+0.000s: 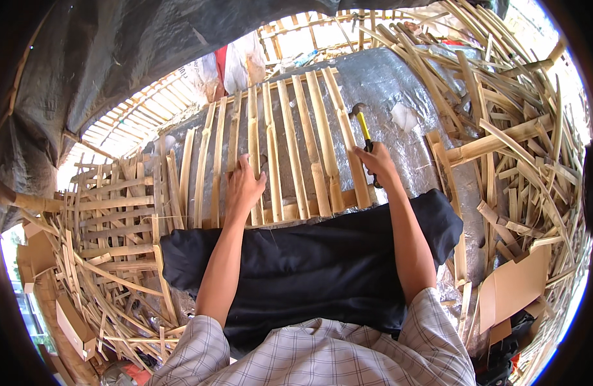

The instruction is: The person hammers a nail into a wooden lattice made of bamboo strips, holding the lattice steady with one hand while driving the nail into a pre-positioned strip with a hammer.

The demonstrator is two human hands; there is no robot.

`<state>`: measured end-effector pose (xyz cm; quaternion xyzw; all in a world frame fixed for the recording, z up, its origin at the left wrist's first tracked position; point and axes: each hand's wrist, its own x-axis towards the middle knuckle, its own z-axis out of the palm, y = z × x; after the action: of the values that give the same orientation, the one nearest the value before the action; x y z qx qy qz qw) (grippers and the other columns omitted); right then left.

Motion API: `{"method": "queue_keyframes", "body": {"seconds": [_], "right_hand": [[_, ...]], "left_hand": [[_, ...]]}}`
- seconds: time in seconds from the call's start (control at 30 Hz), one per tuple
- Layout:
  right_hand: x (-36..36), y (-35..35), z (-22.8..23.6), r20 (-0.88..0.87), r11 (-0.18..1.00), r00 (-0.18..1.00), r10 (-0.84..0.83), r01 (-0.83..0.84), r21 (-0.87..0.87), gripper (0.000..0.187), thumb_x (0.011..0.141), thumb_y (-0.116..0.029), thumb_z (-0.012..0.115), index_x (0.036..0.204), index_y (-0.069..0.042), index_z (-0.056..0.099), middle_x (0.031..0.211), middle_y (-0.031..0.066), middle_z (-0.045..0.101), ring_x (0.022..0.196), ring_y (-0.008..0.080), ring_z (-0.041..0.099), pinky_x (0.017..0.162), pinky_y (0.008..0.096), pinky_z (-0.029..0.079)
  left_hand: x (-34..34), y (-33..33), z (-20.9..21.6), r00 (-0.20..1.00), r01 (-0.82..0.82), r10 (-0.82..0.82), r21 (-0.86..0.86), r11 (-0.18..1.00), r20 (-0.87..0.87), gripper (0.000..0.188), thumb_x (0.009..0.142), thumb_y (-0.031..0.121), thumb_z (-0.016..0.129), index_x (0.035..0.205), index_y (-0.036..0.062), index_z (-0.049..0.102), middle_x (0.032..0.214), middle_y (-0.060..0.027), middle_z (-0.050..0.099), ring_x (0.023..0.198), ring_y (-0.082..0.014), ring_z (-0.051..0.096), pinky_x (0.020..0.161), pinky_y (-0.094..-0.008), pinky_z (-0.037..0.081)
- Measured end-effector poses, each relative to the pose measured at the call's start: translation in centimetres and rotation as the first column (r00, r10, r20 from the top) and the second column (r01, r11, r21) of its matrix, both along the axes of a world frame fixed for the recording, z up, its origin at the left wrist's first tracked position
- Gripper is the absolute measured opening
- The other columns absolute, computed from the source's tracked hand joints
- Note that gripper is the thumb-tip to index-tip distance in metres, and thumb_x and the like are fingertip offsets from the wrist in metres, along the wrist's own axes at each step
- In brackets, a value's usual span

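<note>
My right hand (378, 162) is closed round the handle of a hammer (364, 127) with a yellow and black handle; its head points away from me, beside the rightmost slat. My left hand (245, 185) lies over the bamboo slats, fingers spread and thumb apart, touching a slat left of the middle. The row of bamboo slats (288, 141) runs away from me, spaced with gaps. A crosspiece (332, 72) lies under their far ends and another under their near ends. Whether anything small is under my left fingers is hidden.
A shiny dark sheet (386, 83) lies beneath the slats. Black cloth (316, 270) covers my lap. Loose bamboo strips (528, 174) pile up at right, and a bamboo lattice (116, 206) stands at left. Cardboard (514, 289) lies at lower right; a dark tarp (116, 58) hangs at upper left.
</note>
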<state>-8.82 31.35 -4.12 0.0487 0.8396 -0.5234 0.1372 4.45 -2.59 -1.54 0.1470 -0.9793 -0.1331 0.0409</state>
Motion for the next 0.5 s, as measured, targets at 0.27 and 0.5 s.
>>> {"method": "queue_keyframes", "body": {"seconds": [0.27, 0.5], "right_hand": [[0.5, -0.4, 1.1, -0.082, 0.992, 0.995, 0.064, -0.072, -0.105, 0.042, 0.087, -0.029, 0.085, 0.072, -0.003, 0.056, 0.064, 0.0011, 0.057, 0.053, 0.0105, 0.053, 0.045, 0.0336, 0.041], [0.7, -0.6, 1.1, -0.131, 0.978, 0.991, 0.031, -0.057, -0.199, 0.036, 0.088, -0.023, 0.085, 0.079, -0.003, 0.057, 0.067, 0.0001, 0.056, 0.058, 0.0087, 0.052, 0.049, 0.0333, 0.042]], "left_hand": [[-0.1, -0.9, -1.0, 0.997, -0.001, 0.006, 0.062, 0.998, -0.078, 0.064, 0.093, 0.024, 0.072, 0.146, 0.0033, 0.043, 0.134, -0.0252, 0.065, 0.124, -0.0397, 0.064, 0.113, -0.0593, 0.037], [-0.2, -1.1, -0.7, 0.993, 0.009, -0.003, 0.058, 0.998, -0.119, 0.06, 0.093, 0.022, 0.071, 0.145, 0.0095, 0.045, 0.132, -0.0221, 0.064, 0.127, -0.0383, 0.061, 0.115, -0.0579, 0.033]]}}
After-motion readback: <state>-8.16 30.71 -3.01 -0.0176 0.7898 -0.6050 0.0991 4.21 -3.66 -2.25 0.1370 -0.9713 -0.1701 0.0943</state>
